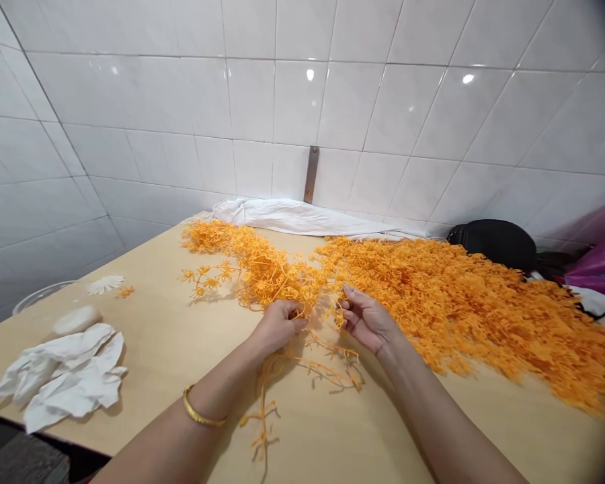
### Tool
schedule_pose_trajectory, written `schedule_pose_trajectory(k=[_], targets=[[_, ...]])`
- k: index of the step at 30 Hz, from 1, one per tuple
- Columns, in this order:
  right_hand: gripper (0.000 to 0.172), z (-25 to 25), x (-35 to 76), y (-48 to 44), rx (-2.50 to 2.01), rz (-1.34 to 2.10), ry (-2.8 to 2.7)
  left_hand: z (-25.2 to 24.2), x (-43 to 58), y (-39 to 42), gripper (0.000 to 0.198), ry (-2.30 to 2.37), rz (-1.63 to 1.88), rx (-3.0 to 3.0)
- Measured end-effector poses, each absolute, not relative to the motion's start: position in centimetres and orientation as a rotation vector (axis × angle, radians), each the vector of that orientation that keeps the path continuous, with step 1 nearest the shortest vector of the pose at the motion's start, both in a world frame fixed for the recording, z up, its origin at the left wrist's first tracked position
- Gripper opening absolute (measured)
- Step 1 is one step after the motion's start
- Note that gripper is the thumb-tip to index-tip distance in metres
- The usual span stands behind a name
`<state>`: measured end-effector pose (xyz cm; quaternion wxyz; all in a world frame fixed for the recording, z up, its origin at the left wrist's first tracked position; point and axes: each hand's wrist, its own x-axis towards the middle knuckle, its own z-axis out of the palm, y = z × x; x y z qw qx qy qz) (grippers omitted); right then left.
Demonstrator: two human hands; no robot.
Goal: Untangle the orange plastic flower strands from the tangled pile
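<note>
My left hand (279,327) is closed on a tangled bunch of orange plastic flower stems (269,272), which spreads over the tabletop beyond it. Facing it, my right hand (367,320) pinches an orange stem piece (339,314) between thumb and fingers at the bunch's right side. Thin branching strands (265,427) trail from under the left hand toward the front of the table. A large heap of the same orange pieces (448,296) covers the right side. The left fingertips are partly hidden by the stems.
On the left of the table (176,363) lie crumpled white tissue (75,373), a white rounded object (77,320), a white flower shape (105,284) and a small orange piece (125,292). White cloth (287,214) lines the tiled wall. A black item (494,243) sits behind the heap.
</note>
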<state>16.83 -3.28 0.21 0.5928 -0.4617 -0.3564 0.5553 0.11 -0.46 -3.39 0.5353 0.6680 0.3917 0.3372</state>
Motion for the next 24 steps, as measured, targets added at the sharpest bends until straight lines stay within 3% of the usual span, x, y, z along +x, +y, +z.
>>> schedule_pose_trajectory(k=[5,10,14,20,24], targets=[[0.022,0.3,16.6,-3.5,-0.981,1.463,-0.717,-1.7,-0.4,-0.8,0.031,1.005,0.756,1.581],[0.027,-0.6,16.1,-3.4,-1.039,1.383,-0.805,1.0,-2.0,-2.3,0.048,1.182,0.593,1.937],[0.033,-1.0,15.8,-3.2,-1.029,1.374,-0.819,3.4,-2.4,-4.7,0.042,1.352,0.583,2.182],[0.033,-1.1,15.6,-3.0,-1.022,1.330,-0.827,6.4,-0.4,-6.7,0.025,1.194,1.339,1.954],[0.032,-0.8,15.4,-3.0,-0.990,1.236,-0.867,4.1,2.2,-4.8,0.028,0.989,1.137,1.646]])
